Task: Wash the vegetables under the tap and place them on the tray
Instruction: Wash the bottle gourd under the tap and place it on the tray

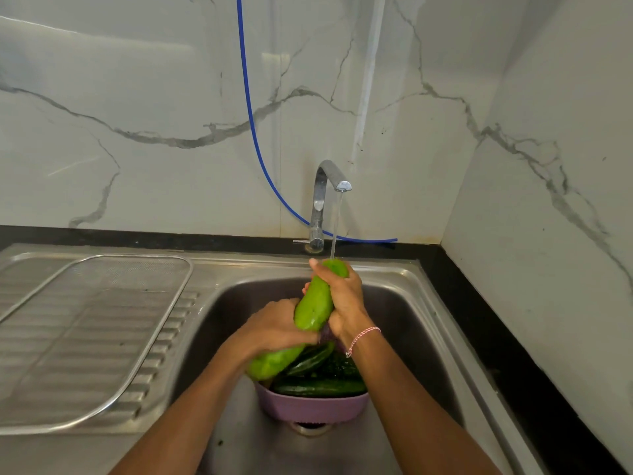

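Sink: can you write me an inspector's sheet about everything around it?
Surface: steel sink with ribbed drainboard, set in a black countertop.
Job's things: light green gourd is held under the running tap; dark green cucumbers lie in a purple basket in the sink; mesh tray lies on the drainboard.
Clutter: nothing seen.
Hands: left hand grips the gourd's lower part, right hand grips its upper part.
Cables: blue hose hangs down the wall and runs behind the tap.
Surroundings: marble-pattern walls meet in a corner.
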A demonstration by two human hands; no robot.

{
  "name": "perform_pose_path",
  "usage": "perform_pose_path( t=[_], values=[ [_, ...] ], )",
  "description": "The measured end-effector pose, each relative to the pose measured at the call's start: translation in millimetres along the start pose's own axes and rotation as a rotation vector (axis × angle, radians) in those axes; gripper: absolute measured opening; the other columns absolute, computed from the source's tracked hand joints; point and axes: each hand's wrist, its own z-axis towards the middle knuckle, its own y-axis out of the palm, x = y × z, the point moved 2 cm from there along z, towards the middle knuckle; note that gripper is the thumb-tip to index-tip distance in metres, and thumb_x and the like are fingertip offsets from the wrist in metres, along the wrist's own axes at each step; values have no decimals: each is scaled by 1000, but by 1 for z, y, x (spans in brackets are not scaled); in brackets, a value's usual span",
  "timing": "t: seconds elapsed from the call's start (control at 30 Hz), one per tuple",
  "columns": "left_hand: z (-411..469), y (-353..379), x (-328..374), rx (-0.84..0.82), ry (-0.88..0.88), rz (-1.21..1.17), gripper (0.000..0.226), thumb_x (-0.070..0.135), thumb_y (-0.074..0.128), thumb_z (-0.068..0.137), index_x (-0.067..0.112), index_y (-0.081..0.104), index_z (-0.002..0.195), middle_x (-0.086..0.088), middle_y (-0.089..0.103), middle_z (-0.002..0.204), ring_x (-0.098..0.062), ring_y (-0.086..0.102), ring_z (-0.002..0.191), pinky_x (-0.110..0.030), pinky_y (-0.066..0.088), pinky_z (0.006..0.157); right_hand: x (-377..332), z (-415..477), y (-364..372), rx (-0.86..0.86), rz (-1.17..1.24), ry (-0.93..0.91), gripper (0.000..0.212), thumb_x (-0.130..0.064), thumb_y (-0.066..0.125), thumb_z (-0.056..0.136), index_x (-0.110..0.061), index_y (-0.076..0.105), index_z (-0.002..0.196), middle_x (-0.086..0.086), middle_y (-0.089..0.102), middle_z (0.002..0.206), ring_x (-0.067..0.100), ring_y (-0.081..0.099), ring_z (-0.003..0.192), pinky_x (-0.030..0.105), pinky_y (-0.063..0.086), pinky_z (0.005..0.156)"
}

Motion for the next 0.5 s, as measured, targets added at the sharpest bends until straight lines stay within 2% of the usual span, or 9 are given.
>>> perform_pose_path(
  t=[0.07, 0.13, 0.17, 0.27, 0.33, 0.4, 0.5],
  values=[
    [-4, 6, 8, 217, -23, 375, 66, 66, 72, 65, 30, 54, 118, 2, 71, 112, -26, 69, 104, -42, 54, 89, 4, 4, -1, 157, -22, -47, 56, -28, 101, 66, -14, 68, 110, 14, 74, 86, 31, 70, 71, 45, 65, 72],
    [-9, 15, 17, 377, 4, 510, 60, 59, 74, 74, 26, 48, 118, 1, 69, 116, -30, 69, 107, -44, 49, 86, 7, 7, -2, 269, -33, -59, 63, -39, 105, 55, -18, 71, 104, 14, 78, 93, 34, 74, 84, 51, 65, 82],
    [-8, 17, 20, 420, 13, 536, 56, 53, 75, 77, 25, 47, 117, 0, 69, 117, -31, 69, 107, -43, 48, 85, 6, 7, -3, 280, -5, -45, 57, -34, 104, 57, -16, 72, 101, 14, 78, 91, 33, 75, 82, 51, 65, 82],
    [-6, 12, 18, 444, -16, 521, 51, 49, 75, 76, 25, 49, 113, -3, 71, 112, -32, 70, 104, -42, 49, 83, 0, 2, -4, 142, 41, 16, 24, -3, 90, 75, -6, 71, 90, 15, 72, 74, 28, 70, 63, 43, 64, 71],
    [-4, 3, 15, 406, -19, 477, 57, 58, 76, 69, 26, 53, 112, -3, 72, 108, -32, 70, 103, -42, 50, 83, -6, -2, -2, 31, 61, 25, 17, 3, 82, 80, -4, 69, 88, 17, 69, 73, 28, 68, 62, 43, 62, 75],
    [-6, -4, 15, 361, 8, 403, 65, 65, 76, 62, 28, 58, 112, -1, 73, 106, -31, 71, 101, -41, 53, 83, -8, -5, 0, -62, 108, 10, 15, 6, 77, 83, -3, 69, 92, 20, 67, 77, 31, 67, 66, 50, 58, 84],
    [-10, -14, 13, 283, -3, 282, 68, 64, 79, 55, 29, 64, 112, 3, 74, 101, -28, 72, 95, -38, 57, 81, -6, -5, 1, -215, 221, 31, 30, 4, 77, 79, -5, 67, 105, 18, 65, 86, 30, 67, 73, 52, 58, 87]
  ],
)
